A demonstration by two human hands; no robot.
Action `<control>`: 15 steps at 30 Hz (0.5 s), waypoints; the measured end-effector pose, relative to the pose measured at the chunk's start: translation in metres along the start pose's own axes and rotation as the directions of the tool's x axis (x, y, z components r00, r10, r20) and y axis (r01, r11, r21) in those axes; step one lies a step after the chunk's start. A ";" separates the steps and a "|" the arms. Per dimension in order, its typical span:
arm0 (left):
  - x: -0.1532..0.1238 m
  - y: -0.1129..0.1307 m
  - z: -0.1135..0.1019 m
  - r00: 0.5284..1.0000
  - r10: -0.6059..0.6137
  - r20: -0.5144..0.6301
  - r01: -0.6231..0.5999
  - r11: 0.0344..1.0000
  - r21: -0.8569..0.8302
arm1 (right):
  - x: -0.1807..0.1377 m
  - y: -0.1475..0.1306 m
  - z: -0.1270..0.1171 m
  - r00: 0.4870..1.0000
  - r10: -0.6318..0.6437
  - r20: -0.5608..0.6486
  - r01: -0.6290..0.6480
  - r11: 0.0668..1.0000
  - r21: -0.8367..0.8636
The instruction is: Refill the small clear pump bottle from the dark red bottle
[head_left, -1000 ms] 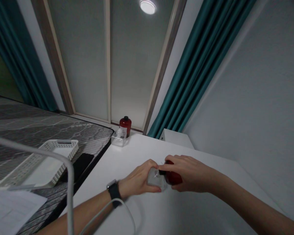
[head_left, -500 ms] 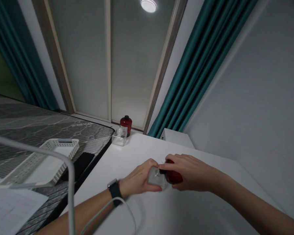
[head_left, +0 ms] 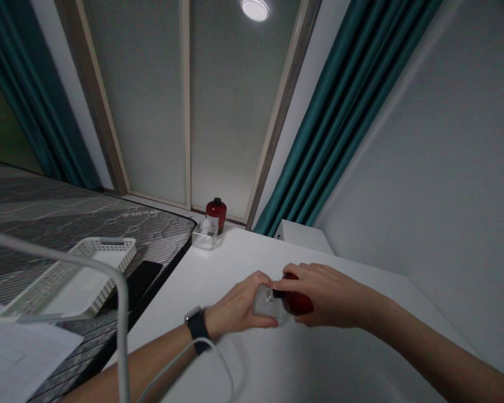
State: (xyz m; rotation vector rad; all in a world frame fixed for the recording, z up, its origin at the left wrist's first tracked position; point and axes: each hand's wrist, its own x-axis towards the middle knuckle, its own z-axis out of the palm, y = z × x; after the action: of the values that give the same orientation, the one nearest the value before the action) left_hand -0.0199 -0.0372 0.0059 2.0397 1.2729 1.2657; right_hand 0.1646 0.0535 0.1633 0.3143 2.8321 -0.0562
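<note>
My left hand (head_left: 246,305), with a dark-banded watch (head_left: 196,327) at the wrist, is wrapped round a clear container (head_left: 267,303). My right hand (head_left: 330,294) grips a dark red bottle (head_left: 297,302), tilted so that its black neck points left over the clear container's mouth. Fingers cover much of the bottle. Whether any liquid is passing between the two I cannot make out. Both hands are above the white table (head_left: 231,263).
At the table's far left corner stand another red bottle (head_left: 219,211) with a black cap and a clear box (head_left: 204,238). To the left are a white basket (head_left: 121,263), a black flat object (head_left: 140,280) and papers (head_left: 29,352). A white cable (head_left: 122,330) crosses the foreground.
</note>
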 end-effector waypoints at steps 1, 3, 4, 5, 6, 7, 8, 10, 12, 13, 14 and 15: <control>0.000 0.000 0.000 1.000 -0.001 0.001 0.001 1.000 0.002 | 0.000 0.000 0.000 1.000 0.003 0.000 -0.003 1.000 0.001; 0.000 0.000 0.000 1.000 0.003 0.002 -0.003 1.000 0.002 | 0.000 0.001 0.000 1.000 0.008 0.001 -0.008 1.000 0.001; 0.001 0.000 0.000 1.000 0.005 0.003 -0.005 1.000 0.002 | 0.000 0.001 0.000 1.000 0.010 0.001 -0.010 1.000 -0.001; 0.001 0.000 -0.001 1.000 0.009 0.003 -0.009 1.000 0.002 | 0.001 0.001 0.000 1.000 0.012 0.002 -0.012 1.000 -0.004; 0.001 0.000 -0.001 1.000 0.011 0.003 -0.011 1.000 0.003 | 0.001 0.001 0.000 1.000 0.013 0.003 -0.013 1.000 -0.007; 0.001 0.000 -0.001 1.000 0.012 0.004 -0.012 1.000 0.005 | 0.001 0.001 0.000 1.000 0.014 0.004 -0.014 1.000 -0.011; 0.001 0.001 -0.001 1.000 0.013 0.004 -0.014 1.000 0.008 | 0.001 0.000 0.000 1.000 0.013 0.005 -0.013 1.000 -0.015; 0.001 0.001 -0.001 1.000 0.014 0.007 -0.014 1.000 0.012 | 0.001 0.000 -0.001 1.000 0.011 0.004 -0.011 1.000 -0.020; 0.001 0.001 -0.002 1.000 0.012 0.014 -0.012 1.000 0.013 | 0.000 0.000 -0.001 1.000 0.010 0.004 -0.009 1.000 -0.019; 0.001 0.001 -0.002 1.000 0.012 0.018 -0.012 1.000 0.014 | 0.000 0.000 -0.001 1.000 0.010 0.005 -0.010 1.000 -0.019; 0.001 0.000 -0.002 1.000 0.011 0.021 -0.011 1.000 0.015 | 0.000 0.000 -0.002 1.000 0.011 0.004 -0.011 1.000 -0.019; 0.001 0.000 -0.002 1.000 0.010 0.022 -0.010 1.000 0.016 | 0.000 0.000 -0.002 1.000 0.013 0.004 -0.012 1.000 -0.019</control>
State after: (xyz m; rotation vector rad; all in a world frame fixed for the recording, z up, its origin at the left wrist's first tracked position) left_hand -0.0216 -0.0369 0.0077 2.0683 1.2684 1.2381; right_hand 0.1641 0.0533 0.1648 0.3271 2.8245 -0.0268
